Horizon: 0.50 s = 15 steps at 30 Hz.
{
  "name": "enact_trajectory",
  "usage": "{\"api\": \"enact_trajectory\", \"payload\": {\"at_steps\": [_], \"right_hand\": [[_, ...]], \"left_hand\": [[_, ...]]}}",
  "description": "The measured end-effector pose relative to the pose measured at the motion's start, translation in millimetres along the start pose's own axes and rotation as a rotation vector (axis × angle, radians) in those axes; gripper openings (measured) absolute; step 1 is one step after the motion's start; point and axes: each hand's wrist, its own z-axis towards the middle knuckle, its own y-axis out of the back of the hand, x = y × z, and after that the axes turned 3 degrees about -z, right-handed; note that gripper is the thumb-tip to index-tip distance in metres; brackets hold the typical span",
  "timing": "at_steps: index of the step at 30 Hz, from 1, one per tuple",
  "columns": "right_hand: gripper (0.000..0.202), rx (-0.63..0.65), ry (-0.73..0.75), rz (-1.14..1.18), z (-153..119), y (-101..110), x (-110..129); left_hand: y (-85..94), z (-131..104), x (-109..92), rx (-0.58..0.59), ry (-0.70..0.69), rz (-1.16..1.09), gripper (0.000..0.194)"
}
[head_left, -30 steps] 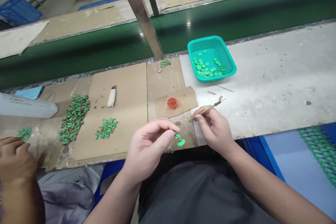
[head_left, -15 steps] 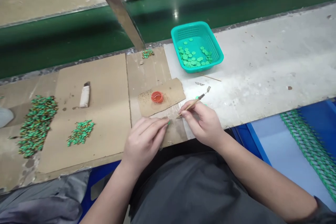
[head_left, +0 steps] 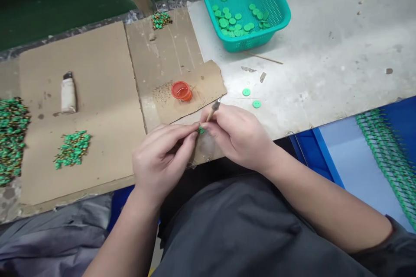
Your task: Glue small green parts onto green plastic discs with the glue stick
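While the left hand pinches a small green piece between thumb and fingertips at the frame's centre, the right hand, its fingers clamped on a dark-ended stick, sits close beside it, below a red cup and two green buttons.

On the bench, around the cup
Behind right, a basket holding buttons; right, two loose buttons; front-left, a pile; in front, the hands.
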Motion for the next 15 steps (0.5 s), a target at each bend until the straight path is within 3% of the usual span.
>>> {"api": "enact_trajectory", "payload": {"at_steps": [15], "right_hand": [[0.012, 0.001, 0.064, -0.022, -4.0, -4.4, -2.9]], "left_hand": [[-1.3, 0.4, 0.6, 0.002, -0.013, -0.017, 0.027]]}}
